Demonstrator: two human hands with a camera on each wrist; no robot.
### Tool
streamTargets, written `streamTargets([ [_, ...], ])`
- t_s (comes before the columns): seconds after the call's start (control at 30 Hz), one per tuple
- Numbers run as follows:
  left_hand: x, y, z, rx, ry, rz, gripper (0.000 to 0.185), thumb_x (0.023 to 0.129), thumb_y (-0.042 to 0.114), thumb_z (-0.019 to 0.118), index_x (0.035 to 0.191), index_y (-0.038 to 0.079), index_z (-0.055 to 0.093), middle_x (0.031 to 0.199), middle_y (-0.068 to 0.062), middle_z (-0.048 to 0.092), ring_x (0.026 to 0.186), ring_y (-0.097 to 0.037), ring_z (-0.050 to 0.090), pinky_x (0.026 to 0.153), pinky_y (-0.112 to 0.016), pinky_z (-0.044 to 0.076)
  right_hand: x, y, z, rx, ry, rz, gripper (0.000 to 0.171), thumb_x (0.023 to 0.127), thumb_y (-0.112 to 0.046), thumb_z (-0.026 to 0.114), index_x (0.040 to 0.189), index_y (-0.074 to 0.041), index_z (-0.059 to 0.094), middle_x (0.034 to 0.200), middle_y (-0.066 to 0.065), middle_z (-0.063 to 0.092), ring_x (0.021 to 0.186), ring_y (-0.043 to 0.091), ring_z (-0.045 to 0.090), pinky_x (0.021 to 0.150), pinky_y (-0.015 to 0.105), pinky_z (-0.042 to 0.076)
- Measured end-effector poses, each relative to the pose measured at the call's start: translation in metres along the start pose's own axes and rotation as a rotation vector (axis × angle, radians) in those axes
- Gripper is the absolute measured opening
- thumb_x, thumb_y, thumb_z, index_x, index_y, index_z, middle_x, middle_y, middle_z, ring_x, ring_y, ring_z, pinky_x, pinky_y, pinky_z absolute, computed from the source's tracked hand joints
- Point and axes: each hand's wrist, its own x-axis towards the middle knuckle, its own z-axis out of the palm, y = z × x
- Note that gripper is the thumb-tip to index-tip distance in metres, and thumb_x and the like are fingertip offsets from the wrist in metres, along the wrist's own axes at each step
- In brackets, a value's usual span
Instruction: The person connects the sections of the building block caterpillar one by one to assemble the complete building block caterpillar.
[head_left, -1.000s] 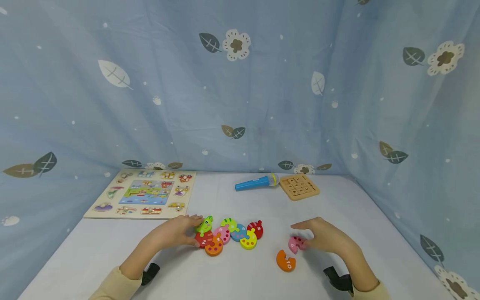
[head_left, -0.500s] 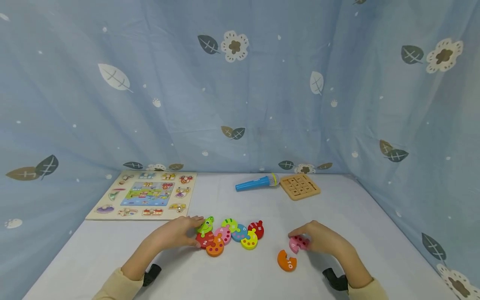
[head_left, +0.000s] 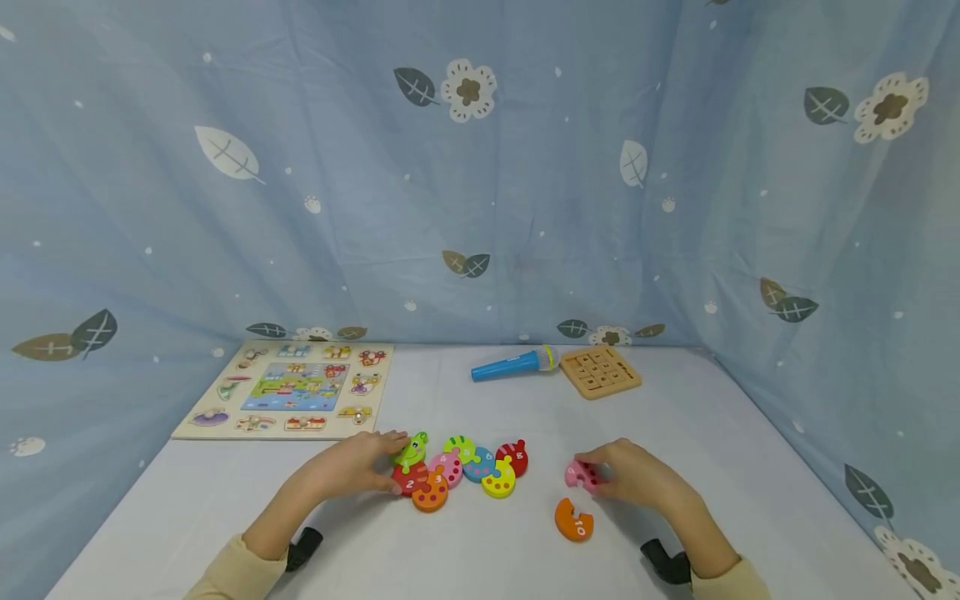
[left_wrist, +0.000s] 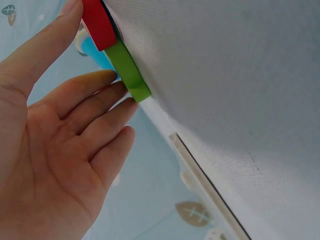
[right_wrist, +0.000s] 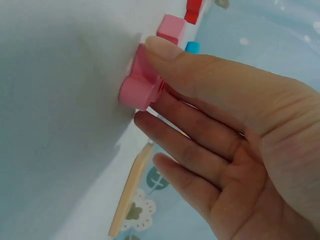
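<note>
In the head view, my left hand [head_left: 351, 468] rests against the left end of a row of joined caterpillar puzzle pieces. Its fairly straight fingers touch the green head piece [head_left: 412, 450], and the thumb lies at the red piece numbered 2 [head_left: 409, 482]. The row runs right to a dark red piece numbered 8 [head_left: 512, 458]. Over on the right, my right hand [head_left: 643, 477] pinches a pink spotted puzzle piece [right_wrist: 137, 92] between thumb and fingers, apart from the row. An orange piece numbered 10 [head_left: 573, 522] lies loose just in front of it.
A wooden picture puzzle board [head_left: 225, 429] lies at the back left. Near the back edge are a blue toy microphone [head_left: 510, 367] and a square wooden number board [head_left: 600, 372]. A patterned blue curtain [head_left: 525, 183] closes off the back and sides of the white table [head_left: 480, 558].
My right thumb and fingers have closed on the pink piece and moved it slightly left and back, turning it. My left hand stays in place.
</note>
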Motion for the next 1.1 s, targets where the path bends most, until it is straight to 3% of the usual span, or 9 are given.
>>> streamTargets([
  [0.3,-0.001,-0.001,0.000,-0.002,-0.005,-0.006,0.071,0.077,0.031,0.080,0.135,0.000,0.054,0.142,-0.016,0.048,0.131,-0.036,0.043,0.106,-0.051,0.037,0.003,-0.002,0.002,0.006,0.004,-0.004,0.044,0.074,-0.011,0.083,0.116,-0.004,0.070,0.111,0.010,0.070,0.093,0.020,0.064,0.086,0.044,0.055],
  [0.5,0.003,-0.003,0.000,0.003,0.006,0.015,0.072,0.078,0.033,0.080,0.136,0.001,0.053,0.143,-0.015,0.048,0.132,-0.035,0.043,0.106,-0.050,0.037,0.007,-0.003,0.004,0.028,0.054,0.053,0.046,0.072,-0.018,0.085,0.113,-0.004,0.071,0.110,0.009,0.070,0.105,0.029,0.064,0.089,0.049,0.053],
  [0.97,0.000,-0.009,-0.005,-0.043,-0.003,0.068,0.070,0.079,0.032,0.079,0.135,-0.001,0.053,0.141,-0.018,0.049,0.132,-0.037,0.043,0.106,-0.052,0.036,0.019,-0.018,0.004,0.099,0.105,0.041,0.043,0.076,-0.019,0.083,0.116,-0.009,0.071,0.113,0.005,0.070,0.108,0.028,0.063,0.090,0.049,0.052],
  [1.1,-0.002,-0.014,-0.009,-0.039,0.010,0.055,0.071,0.079,0.036,0.078,0.135,-0.001,0.054,0.141,-0.017,0.049,0.132,-0.037,0.042,0.107,-0.052,0.035,0.024,-0.020,0.004,0.109,0.104,0.028,0.043,0.077,-0.018,0.082,0.116,-0.009,0.070,0.114,0.006,0.069,0.109,0.029,0.062,0.090,0.049,0.052],
])
